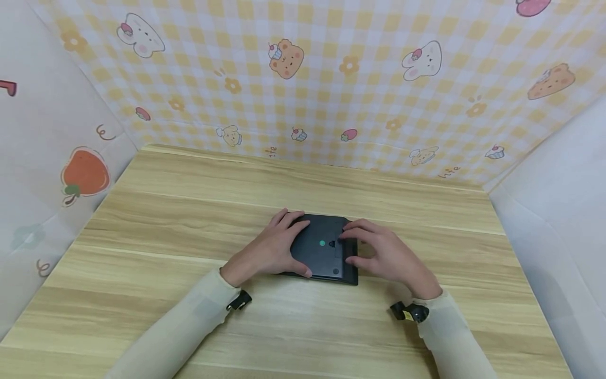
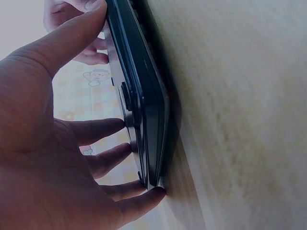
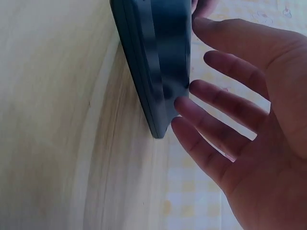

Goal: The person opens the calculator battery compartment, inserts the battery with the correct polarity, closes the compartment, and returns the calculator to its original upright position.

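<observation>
A black calculator [image 1: 316, 252] lies face down on the wooden table, its back showing a small green dot and a battery cover with a latch [image 1: 332, 243]. Along its underside, a few keys peek out in the left wrist view. My left hand [image 1: 276, 246] spans its left part, thumb at the near edge and fingertips across the back and at the far edge. Over the right end is my right hand [image 1: 385, 252], fingertips right beside the latch and thumb tip near the right part. Its fingers [image 3: 225, 103] are spread and gently bent in the right wrist view.
The table [image 1: 180, 216] has light wood grain. A yellow-checked cloth [image 1: 322, 100] with cartoon prints hangs at its back edge, and white cloths flank it on the left [image 1: 42, 121] and right [image 1: 563, 210]. Each sleeve has a small black camera at the wrist.
</observation>
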Action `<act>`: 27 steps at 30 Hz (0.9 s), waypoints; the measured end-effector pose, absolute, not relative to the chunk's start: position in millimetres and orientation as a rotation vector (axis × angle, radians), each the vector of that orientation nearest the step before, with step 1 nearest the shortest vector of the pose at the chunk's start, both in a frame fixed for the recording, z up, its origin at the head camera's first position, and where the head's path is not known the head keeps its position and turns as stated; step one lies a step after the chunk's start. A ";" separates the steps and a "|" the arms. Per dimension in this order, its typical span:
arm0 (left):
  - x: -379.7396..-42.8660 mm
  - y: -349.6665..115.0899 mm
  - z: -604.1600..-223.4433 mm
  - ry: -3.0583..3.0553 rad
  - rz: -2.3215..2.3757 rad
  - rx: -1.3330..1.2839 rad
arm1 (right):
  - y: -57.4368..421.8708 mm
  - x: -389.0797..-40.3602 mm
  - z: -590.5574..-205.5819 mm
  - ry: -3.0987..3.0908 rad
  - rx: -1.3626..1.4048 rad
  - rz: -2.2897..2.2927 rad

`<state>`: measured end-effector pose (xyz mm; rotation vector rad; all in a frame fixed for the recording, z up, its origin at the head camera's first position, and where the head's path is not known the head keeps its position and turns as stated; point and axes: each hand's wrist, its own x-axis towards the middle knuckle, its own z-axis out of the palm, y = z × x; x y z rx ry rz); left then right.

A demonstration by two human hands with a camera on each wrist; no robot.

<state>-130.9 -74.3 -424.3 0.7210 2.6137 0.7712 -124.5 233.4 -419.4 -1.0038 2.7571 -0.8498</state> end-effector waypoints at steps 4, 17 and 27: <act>-129.7 -74.7 -421.8 2.607 0.751 0.715 | 239.6 -125.2 -417.9 2.733 -0.925 -0.818; -113.6 -64.9 -412.2 2.604 0.500 0.654 | 242.8 -123.1 -422.1 2.553 -0.826 -0.804; -103.8 -61.0 -411.9 2.644 0.492 0.652 | 242.8 -122.8 -429.8 2.569 -0.881 -0.773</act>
